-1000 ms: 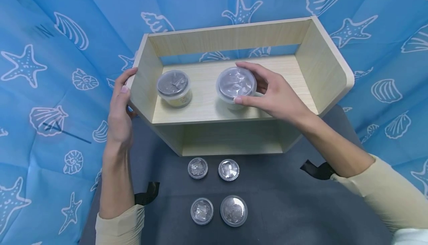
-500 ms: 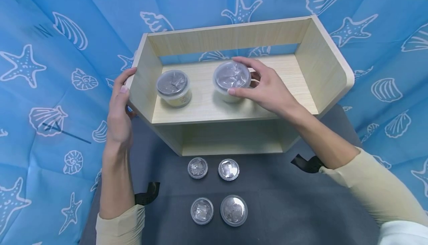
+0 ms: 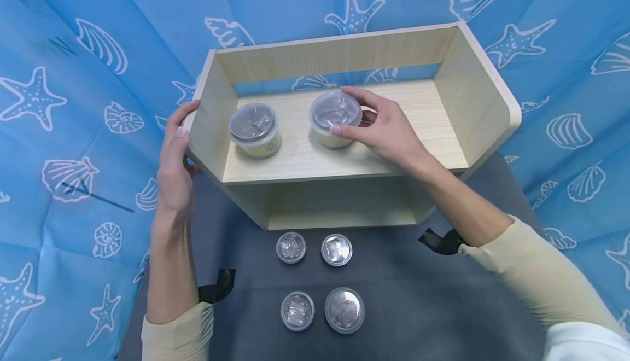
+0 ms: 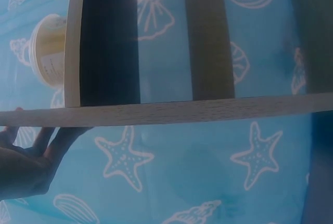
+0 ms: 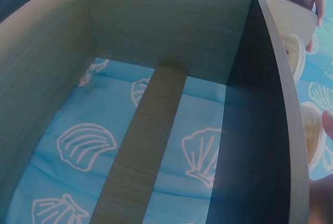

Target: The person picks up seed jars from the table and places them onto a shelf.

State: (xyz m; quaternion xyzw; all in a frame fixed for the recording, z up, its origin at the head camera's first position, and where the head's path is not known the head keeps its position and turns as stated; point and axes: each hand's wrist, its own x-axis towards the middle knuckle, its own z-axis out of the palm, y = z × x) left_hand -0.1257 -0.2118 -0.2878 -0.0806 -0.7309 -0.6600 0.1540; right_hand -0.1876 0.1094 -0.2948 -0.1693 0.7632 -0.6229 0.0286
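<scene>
A light-wood shelf unit [image 3: 295, 167] stands with its left side panel against my left hand [image 3: 174, 169]. In the left wrist view, the fingers [image 4: 60, 143] of that hand rest on the panel's outer face. My right hand [image 3: 386, 128] grips a clear lidded tub [image 3: 336, 112] on the upper board, left of its middle. Thumb and fingers lie on either side of the tub's rim; whether its base touches the board is hard to tell. Another lidded tub [image 3: 254, 128] with yellowish contents stands to its left, near the side panel.
Several small lidded cups lie on the dark table [image 3: 413, 295] before the shelf, including a larger one [image 3: 344, 310] at the front and a shiny-topped one [image 3: 337, 250] nearer the unit. A blue shell-print curtain [image 3: 98, 131] hangs behind and at both sides.
My right hand has moved the gripped tub left and lower over the upper board, towards the other tub. My left hand has stayed at the side panel.
</scene>
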